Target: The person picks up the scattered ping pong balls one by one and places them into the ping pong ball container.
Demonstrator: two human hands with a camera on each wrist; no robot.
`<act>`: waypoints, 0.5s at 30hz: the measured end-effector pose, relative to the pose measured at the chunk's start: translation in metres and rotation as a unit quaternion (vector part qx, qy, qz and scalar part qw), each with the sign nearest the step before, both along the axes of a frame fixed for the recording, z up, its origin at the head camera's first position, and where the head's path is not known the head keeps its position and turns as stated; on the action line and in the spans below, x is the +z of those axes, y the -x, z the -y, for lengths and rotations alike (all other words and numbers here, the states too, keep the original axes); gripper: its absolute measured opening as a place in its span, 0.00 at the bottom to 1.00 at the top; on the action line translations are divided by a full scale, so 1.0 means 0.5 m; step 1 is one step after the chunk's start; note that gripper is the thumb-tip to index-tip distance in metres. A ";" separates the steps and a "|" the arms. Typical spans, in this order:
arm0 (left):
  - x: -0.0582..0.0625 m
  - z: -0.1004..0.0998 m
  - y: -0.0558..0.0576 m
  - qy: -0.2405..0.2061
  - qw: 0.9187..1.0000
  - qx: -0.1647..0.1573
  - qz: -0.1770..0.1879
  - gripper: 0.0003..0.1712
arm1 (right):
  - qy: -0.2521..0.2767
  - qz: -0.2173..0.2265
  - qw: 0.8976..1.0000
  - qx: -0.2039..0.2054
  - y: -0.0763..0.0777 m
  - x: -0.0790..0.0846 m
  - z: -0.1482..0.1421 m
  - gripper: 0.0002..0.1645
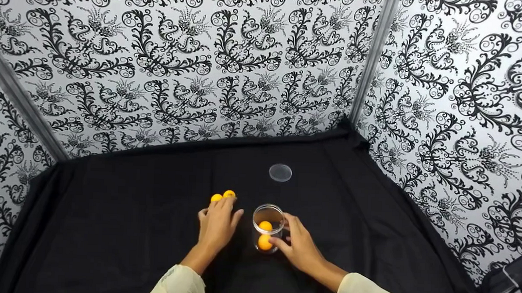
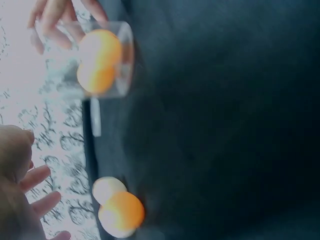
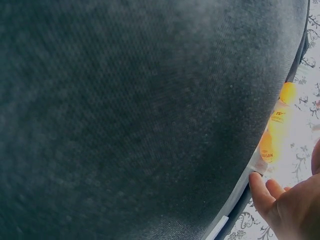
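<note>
A clear jar [image 1: 269, 206] stands uncapped on the black cloth with two orange ping-pong balls [image 1: 264, 242] inside, one higher than the other. My right hand [image 1: 303, 245] holds the jar from the right, thumb at the near side and fingers around the far side. Left of the jar, my left hand [image 1: 218, 221] reaches over the cloth by two more orange balls [image 1: 229, 193]. The left wrist view has these balls [image 2: 121, 214] side by side, with the left hand's fingers [image 2: 46, 204] spread and apart from them.
A round clear lid [image 1: 280, 172] lies flat on the black cloth [image 1: 143, 229] beyond the jar. Patterned black-and-white walls [image 1: 180, 72] enclose the table at the back and sides. Dark cables [image 1: 521, 287] show at the lower right corner.
</note>
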State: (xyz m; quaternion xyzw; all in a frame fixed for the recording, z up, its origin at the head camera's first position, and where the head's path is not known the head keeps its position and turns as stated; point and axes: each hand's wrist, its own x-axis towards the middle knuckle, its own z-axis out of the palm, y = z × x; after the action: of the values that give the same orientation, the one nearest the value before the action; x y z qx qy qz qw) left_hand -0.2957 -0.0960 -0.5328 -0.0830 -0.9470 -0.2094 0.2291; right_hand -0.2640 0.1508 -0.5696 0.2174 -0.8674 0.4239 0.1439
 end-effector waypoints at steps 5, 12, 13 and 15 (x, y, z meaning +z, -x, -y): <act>-0.028 0.027 0.009 0.018 0.999 0.022 0.046 0.22 | 0.000 0.006 1.000 -0.002 0.001 0.000 -0.001 0.40; -0.059 0.045 0.009 0.041 0.996 0.030 0.069 0.21 | 0.000 0.010 1.000 -0.002 0.001 0.000 -0.002 0.40; -0.062 0.046 0.008 0.044 0.996 0.030 0.070 0.22 | 0.000 0.010 1.000 -0.002 0.001 0.000 -0.002 0.40; -0.066 0.048 0.006 0.047 0.996 0.028 0.074 0.22 | 0.000 0.011 1.000 -0.002 0.001 0.001 -0.002 0.40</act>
State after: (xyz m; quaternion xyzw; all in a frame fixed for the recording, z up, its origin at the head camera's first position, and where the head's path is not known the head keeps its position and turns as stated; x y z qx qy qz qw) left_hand -0.2988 -0.1200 -0.5657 -0.0511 -0.9721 -0.1635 0.1601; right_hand -0.2644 0.1516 -0.5692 0.2111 -0.8693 0.4261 0.1347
